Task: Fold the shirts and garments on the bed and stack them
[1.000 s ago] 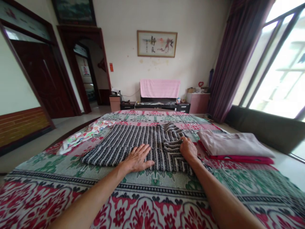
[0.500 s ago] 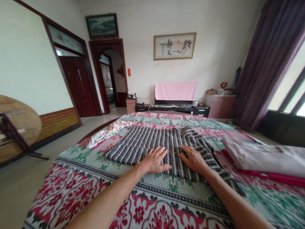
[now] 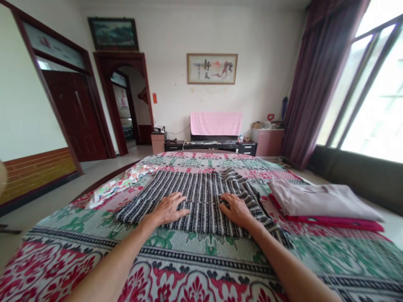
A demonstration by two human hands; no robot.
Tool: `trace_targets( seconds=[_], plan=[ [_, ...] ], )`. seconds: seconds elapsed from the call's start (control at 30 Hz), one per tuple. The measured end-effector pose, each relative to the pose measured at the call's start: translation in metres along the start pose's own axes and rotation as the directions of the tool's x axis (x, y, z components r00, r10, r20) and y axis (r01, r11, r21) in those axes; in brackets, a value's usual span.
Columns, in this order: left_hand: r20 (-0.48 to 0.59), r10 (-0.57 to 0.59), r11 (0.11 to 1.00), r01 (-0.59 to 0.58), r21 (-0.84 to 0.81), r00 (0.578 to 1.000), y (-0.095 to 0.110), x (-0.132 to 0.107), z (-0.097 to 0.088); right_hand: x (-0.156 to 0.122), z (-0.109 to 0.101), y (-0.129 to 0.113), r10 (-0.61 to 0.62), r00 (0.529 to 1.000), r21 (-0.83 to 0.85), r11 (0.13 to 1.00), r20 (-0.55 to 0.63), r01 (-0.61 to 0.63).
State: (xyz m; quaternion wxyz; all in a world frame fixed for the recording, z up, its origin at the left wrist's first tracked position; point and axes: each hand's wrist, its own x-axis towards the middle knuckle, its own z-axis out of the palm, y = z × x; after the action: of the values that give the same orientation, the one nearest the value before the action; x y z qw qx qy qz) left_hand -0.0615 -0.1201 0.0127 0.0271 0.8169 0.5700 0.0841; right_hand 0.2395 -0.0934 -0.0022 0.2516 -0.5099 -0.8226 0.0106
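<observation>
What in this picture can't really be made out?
- Head view, the only one: part of the striped garment lies hidden under the flat left hand and right hand.
- Red fabric: mostly covered by the folded pale garment.
- Whatever the pink cloth drapes over is hidden.
- Framed picture: its writing is too small to read.

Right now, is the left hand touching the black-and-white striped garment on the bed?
Touching. The head view shows the left hand lying flat, palm down, on the striped garment, with no gap visible under it.
</observation>
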Motion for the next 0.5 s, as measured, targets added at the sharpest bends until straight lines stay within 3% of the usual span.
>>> trace_targets(
  seconds=[0.23,0.5],
  plan=[
    [-0.086,-0.125,0.991,0.128,0.027,0.988,-0.036,-0.001,0.002,-0.001,-0.001,-0.001,0.007,1.0,0.014,1.0,-0.002,-0.007],
    [-0.082,-0.194,0.976,0.201,0.087,0.978,-0.035,0.005,-0.002,-0.003,-0.005,-0.007,0.027,0.999,-0.025,0.999,0.023,-0.026]
  ],
)
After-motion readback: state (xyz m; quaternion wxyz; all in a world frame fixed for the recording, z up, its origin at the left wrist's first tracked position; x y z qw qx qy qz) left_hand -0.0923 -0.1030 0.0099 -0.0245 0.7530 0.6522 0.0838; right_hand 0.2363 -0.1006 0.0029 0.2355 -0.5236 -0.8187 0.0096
